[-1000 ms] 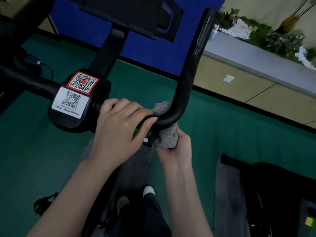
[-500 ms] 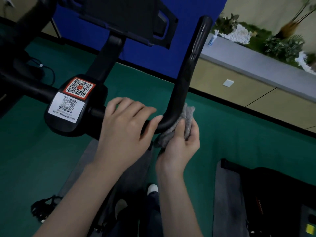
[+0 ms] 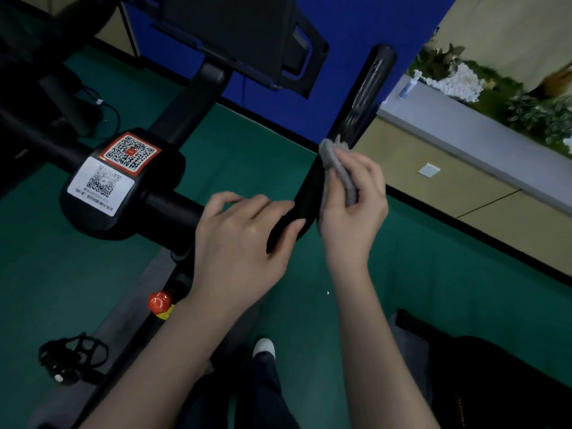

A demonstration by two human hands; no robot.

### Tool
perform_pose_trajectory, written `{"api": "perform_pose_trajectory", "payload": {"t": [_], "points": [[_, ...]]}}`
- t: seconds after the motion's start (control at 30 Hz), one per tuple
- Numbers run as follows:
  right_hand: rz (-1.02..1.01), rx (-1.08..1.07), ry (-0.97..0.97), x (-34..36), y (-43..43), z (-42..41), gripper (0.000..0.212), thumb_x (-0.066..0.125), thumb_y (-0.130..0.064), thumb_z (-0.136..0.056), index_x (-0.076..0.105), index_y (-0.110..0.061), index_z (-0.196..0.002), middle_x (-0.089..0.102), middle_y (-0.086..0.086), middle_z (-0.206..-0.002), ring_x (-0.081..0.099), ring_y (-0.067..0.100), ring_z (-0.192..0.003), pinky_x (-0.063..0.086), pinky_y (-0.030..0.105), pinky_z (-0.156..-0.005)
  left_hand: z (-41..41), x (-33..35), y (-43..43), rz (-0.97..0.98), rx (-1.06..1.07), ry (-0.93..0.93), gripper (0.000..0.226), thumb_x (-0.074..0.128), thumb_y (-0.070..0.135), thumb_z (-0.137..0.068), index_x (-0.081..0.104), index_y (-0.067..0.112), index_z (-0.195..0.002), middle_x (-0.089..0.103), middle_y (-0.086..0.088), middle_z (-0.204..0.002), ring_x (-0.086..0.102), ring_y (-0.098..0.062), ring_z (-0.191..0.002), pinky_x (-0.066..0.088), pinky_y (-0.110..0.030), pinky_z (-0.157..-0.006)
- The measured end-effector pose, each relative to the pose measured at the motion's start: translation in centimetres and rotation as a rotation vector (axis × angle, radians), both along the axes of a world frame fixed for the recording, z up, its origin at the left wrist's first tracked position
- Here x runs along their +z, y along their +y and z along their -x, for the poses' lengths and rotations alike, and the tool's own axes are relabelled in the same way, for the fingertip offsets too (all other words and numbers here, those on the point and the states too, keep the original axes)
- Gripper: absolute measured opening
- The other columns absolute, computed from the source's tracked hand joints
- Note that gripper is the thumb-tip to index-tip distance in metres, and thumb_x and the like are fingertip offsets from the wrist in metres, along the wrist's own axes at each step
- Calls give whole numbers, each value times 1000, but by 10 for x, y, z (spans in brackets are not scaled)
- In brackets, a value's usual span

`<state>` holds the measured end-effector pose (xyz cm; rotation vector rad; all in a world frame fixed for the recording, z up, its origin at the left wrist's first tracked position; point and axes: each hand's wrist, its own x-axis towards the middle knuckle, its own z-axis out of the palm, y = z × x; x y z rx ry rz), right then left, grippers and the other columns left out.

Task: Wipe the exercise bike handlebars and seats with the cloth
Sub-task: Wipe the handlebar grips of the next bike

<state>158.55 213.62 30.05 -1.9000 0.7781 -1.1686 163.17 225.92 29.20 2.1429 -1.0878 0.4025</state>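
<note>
Your left hand curls round the near bend of the black curved handlebar, fingers over the top and thumb beneath, gripping it. Your right hand pinches the grey fuzzy cloth between thumb and fingers, pressing it against the right side of the bar's rising arm, just beyond the left hand; the cloth's far tip touches the bar. To the left, the black plastic hub carries a red-bordered QR sticker, with a white QR label nearer you; a round red knob sits just left of your left wrist; a black pedal strap shows at near left over the green floor.
</note>
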Motion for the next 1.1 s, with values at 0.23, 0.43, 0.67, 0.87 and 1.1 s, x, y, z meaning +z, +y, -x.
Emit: {"api": "perform_pose_trajectory", "payload": {"t": [0.23, 0.43, 0.67, 0.87, 1.1], "points": [[424, 526, 388, 28, -35, 8, 29, 61, 8, -82, 73, -9, -101, 70, 1, -100, 58, 22, -101, 43, 23, -92, 0, -3, -2, 46, 21, 11, 22, 60, 38, -89, 74, 22, -94, 69, 8, -78, 62, -16, -65, 36, -27, -79], [560, 778, 817, 70, -56, -29, 18, 63, -3, -84, 73, -13, -95, 68, -6, -85, 59, 11, -86, 38, 12, -75, 1, -3, 0, 60, 41, 21, 23, 59, 41, -89, 75, 25, -95, 68, 9, -77, 62, -16, -64, 35, -29, -72], [415, 1235, 1486, 96, -49, -85, 11, 63, -15, -91, 69, -22, -96, 68, -11, -84, 59, -7, -68, 43, 7, -58, 1, -5, 0, 68, 7, -35, 25, 60, 41, -89, 75, 23, -97, 69, 8, -79, 60, -16, -64, 36, -31, -68], [586, 1143, 1749, 98, -52, -116, 8, 59, -21, -93, 64, -27, -90, 63, -12, -81, 57, 6, -73, 44, 27, -65, 1, -5, 2, 69, 9, -10, 27, 58, 42, -91, 75, 24, -99, 68, 8, -77, 58, -18, -62, 37, -33, -68], [520, 1257, 1949, 83, -33, -124, 10, 58, -13, -94, 64, -13, -102, 66, 0, -86, 61, 14, -75, 50, 23, -67, 1, -4, 2, 56, 3, -9, 26, 58, 42, -92, 75, 24, -100, 67, 7, -77, 59, -18, -63, 37, -32, -69]]}}
